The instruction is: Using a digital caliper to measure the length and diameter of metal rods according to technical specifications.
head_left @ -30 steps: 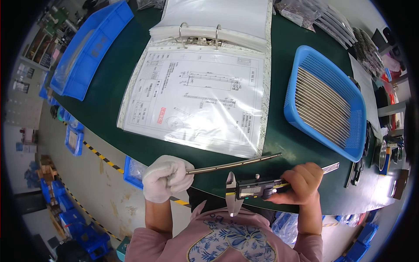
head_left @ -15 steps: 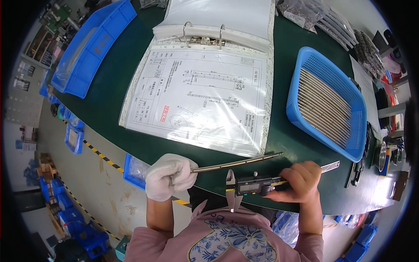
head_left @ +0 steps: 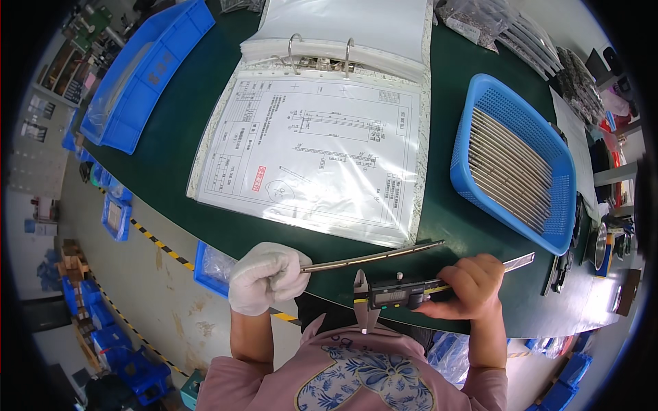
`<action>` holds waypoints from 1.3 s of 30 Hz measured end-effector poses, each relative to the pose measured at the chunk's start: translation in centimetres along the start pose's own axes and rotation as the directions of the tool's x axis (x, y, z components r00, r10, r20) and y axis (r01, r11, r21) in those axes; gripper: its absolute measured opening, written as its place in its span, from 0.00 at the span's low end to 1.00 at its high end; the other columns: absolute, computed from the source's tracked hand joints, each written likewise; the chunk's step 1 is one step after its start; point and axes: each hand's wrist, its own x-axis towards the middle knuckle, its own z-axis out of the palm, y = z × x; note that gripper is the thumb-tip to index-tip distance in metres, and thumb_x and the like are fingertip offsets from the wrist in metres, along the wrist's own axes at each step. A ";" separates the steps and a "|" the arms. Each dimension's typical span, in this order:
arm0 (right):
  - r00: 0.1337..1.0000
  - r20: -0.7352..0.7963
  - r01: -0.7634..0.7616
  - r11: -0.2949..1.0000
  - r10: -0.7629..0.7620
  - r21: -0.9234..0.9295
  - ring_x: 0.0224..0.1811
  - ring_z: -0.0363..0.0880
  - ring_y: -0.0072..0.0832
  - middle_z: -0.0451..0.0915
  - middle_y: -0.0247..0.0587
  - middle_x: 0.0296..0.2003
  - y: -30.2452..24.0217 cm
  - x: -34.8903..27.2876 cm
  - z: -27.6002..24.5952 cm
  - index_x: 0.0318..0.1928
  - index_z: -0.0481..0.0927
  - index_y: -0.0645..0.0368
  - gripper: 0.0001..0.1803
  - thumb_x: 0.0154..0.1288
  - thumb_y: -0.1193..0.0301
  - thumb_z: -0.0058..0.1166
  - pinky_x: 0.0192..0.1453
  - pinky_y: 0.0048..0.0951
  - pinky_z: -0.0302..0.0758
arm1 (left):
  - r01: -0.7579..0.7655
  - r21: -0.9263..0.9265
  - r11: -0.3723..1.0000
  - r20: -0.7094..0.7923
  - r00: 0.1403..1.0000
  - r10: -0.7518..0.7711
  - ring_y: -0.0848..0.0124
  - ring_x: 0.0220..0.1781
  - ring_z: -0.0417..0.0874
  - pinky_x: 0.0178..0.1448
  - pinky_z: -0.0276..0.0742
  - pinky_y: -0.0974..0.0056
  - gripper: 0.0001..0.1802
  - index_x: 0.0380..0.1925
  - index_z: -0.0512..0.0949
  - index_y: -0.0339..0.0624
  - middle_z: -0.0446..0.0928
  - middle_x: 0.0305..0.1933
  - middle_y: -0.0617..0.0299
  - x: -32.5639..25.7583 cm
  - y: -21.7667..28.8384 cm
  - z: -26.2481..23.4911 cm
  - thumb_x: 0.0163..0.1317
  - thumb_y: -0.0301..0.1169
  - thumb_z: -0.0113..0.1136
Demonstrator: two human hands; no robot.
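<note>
My left hand [head_left: 266,277], in a white glove, is closed round one end of a thin metal rod [head_left: 370,258]. Small dark holes run along the rod, which slants up to the right above the table's front edge. My bare right hand [head_left: 469,284] grips a digital caliper [head_left: 392,296] by its beam, thumb near the display housing. The caliper's jaws point left and look closed together. They lie below the rod, apart from it. A blue mesh basket [head_left: 460,168] to the right holds several similar rods [head_left: 510,171] lying side by side.
An open ring binder [head_left: 308,157] with a technical drawing in a clear sleeve lies on the green table [head_left: 175,103]. A blue bin [head_left: 147,79] stands at the far left, bagged parts [head_left: 473,24] at the far right. Tools [head_left: 563,270] lie right of the basket.
Almost nothing differs. My hands, the rod and the caliper have shifted by only a tiny amount, and both grips are unchanged.
</note>
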 end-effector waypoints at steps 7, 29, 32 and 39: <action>0.999 -0.034 0.010 1.000 -0.010 -0.015 0.09 0.60 0.25 0.60 0.28 0.10 -0.1 0.4 -0.4 0.16 0.69 0.53 0.26 0.39 0.44 0.64 0.14 0.24 0.52 | 0.047 0.041 0.998 -0.045 0.998 -0.046 0.78 0.11 0.51 0.17 0.43 0.71 0.22 0.10 0.58 0.41 0.54 0.12 0.66 0.5 0.4 0.3 0.63 0.35 0.42; -0.162 -0.667 -0.972 -0.234 0.728 -0.019 0.40 0.78 0.40 0.79 0.45 0.35 10.4 -20.3 -17.5 0.39 0.77 0.54 0.20 0.57 0.51 0.51 0.43 0.37 0.71 | -0.026 0.724 0.689 -0.091 0.987 0.132 0.82 0.13 0.55 0.17 0.55 0.75 0.16 0.47 0.70 0.31 0.56 0.14 0.73 11.7 4.2 9.7 0.66 0.31 0.43; -0.187 -0.622 -0.968 -0.251 0.761 -0.015 0.43 0.77 0.41 0.79 0.45 0.37 12.8 -23.6 -17.5 0.39 0.77 0.54 0.18 0.58 0.53 0.50 0.44 0.38 0.71 | -0.009 0.786 0.618 -0.017 0.999 0.035 0.81 0.16 0.59 0.21 0.58 0.74 0.16 0.47 0.72 0.33 0.59 0.16 0.71 15.8 3.9 12.9 0.65 0.31 0.44; -0.137 -0.541 -0.980 -0.193 0.830 -0.047 0.45 0.76 0.44 0.79 0.46 0.40 17.4 -22.2 -17.1 0.39 0.76 0.55 0.17 0.60 0.55 0.49 0.46 0.41 0.71 | -0.004 0.854 0.521 0.140 0.965 -0.221 0.79 0.19 0.63 0.24 0.62 0.73 0.20 0.49 0.70 0.31 0.62 0.17 0.69 21.0 2.3 14.1 0.63 0.35 0.49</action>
